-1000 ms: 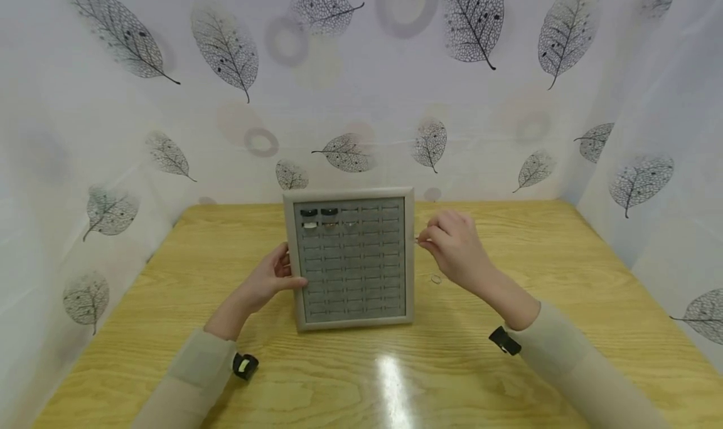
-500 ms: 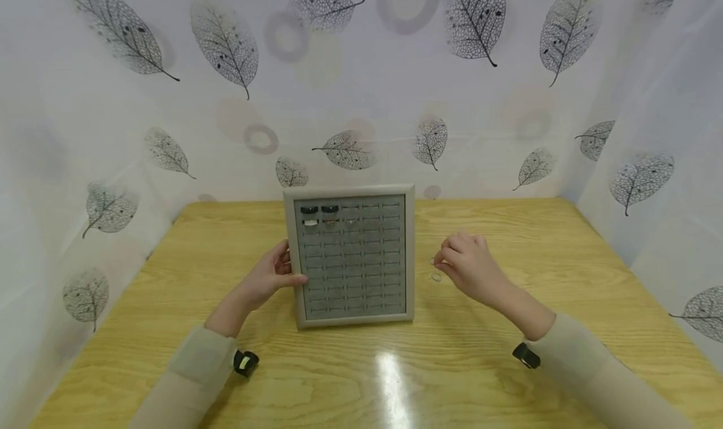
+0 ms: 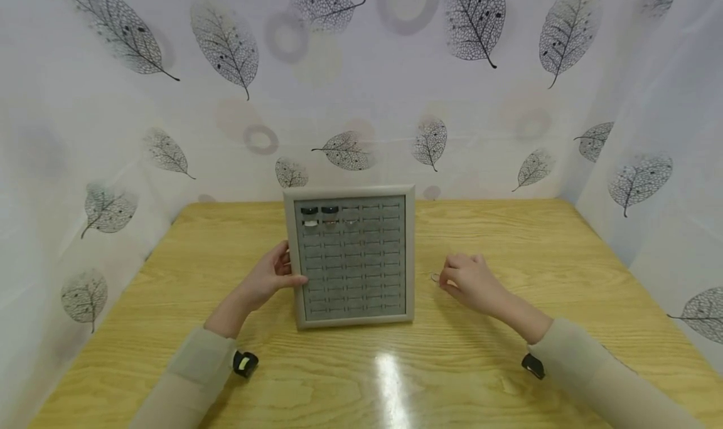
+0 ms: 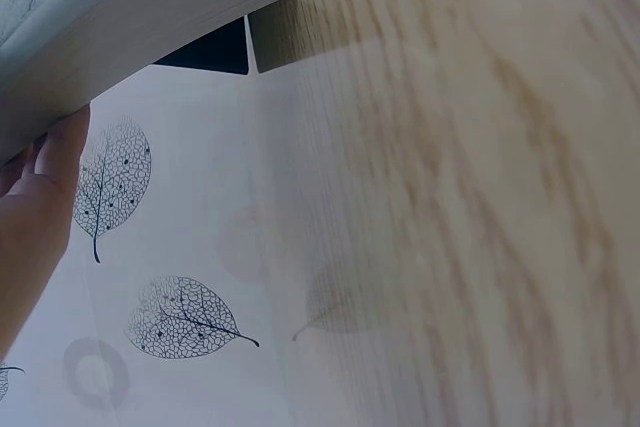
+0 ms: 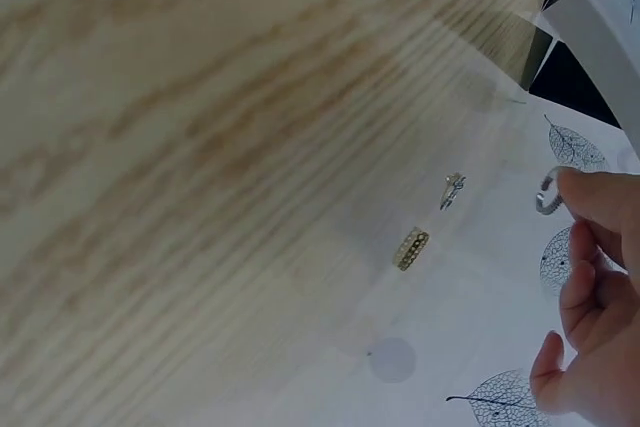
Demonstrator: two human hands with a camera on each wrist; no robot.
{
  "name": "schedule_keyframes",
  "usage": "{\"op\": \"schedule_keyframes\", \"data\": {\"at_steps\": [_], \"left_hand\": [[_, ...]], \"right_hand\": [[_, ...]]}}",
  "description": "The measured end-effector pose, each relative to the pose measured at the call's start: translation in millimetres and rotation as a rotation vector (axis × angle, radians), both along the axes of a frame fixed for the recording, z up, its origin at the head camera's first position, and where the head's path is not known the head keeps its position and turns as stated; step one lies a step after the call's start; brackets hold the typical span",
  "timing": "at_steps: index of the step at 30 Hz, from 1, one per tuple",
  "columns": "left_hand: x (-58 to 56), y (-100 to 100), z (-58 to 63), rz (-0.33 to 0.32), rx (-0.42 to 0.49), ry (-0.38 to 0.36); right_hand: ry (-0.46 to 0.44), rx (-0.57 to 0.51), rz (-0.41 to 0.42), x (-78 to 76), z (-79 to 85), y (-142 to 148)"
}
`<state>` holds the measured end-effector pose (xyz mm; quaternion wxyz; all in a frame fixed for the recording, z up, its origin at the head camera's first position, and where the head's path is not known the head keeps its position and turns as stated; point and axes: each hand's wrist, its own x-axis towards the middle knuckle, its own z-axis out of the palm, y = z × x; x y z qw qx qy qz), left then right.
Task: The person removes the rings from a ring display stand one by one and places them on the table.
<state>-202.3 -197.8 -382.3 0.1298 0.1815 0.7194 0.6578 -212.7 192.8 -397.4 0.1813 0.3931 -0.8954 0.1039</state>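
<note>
A ring display board (image 3: 354,291) with a pale frame and grey slotted padding stands tilted on the table. My left hand (image 3: 265,280) grips its left edge, thumb on the front and fingers behind; the left wrist view shows fingers (image 4: 45,187) under the frame. Right of the board, my right hand (image 3: 471,283) pinches a silver ring (image 5: 547,192) at its fingertips, low over the table. Another silver ring (image 5: 452,190) and a gold-coloured patterned ring (image 5: 411,249) lie near that hand in the right wrist view.
Black rings (image 3: 330,210) sit in the board's top row. Below them are a white ring (image 3: 310,223) and small, thin rings hard to make out. The wooden table (image 3: 316,379) meets a leaf-patterned cloth (image 3: 361,103) at the back and sides.
My right hand has moved down and slightly right, from beside the board's right edge to low over the table. The left hand and the board have stayed in place.
</note>
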Motion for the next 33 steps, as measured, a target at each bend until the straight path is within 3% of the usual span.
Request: {"op": "schedule_keyframes", "data": {"at_steps": [5, 14, 33], "left_hand": [[-0.1, -0.4, -0.5, 0.003, -0.001, -0.009], [0.2, -0.9, -0.6, 0.015, -0.007, -0.029], [1.1, -0.2, 1.2, 0.011, -0.004, -0.018]], "right_hand": [[-0.124, 0.05, -0.036, -0.5, -0.7, 1.9], [-0.204, 0.106, -0.027, -3.5, -5.4, 0.9], [-0.24, 0.172, -0.03, -4.3, -10.8, -2.8]]}}
